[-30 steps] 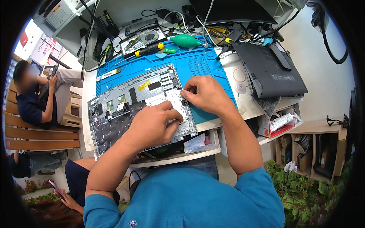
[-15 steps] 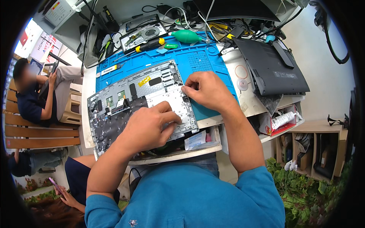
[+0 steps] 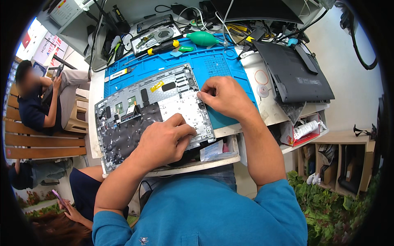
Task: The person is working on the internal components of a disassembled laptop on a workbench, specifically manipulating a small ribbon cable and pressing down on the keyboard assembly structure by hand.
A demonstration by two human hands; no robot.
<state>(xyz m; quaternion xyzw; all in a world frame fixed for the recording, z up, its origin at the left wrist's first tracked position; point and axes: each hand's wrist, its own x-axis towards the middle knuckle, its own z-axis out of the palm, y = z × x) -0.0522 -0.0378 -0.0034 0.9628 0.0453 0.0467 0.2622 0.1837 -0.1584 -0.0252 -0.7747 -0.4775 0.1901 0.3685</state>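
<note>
Little differs from half a second ago: the laptop shell [image 3: 152, 106] still lies face-down across the blue mat [image 3: 221, 65] on the worktop [image 3: 266, 110]. The left hand [image 3: 164, 141] stays pressed on its pale plate, fingers curled together. The right hand [image 3: 225, 96] keeps pinching the plate's right edge.

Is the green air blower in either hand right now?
No, the green air blower lies at the mat's far edge, both hands on the laptop chassis.

Blue tee, short sleeves, sm. dark logo near hem; forearms bare; left hand [image 3: 164, 141] & right hand [image 3: 225, 97] ungloved.
</note>
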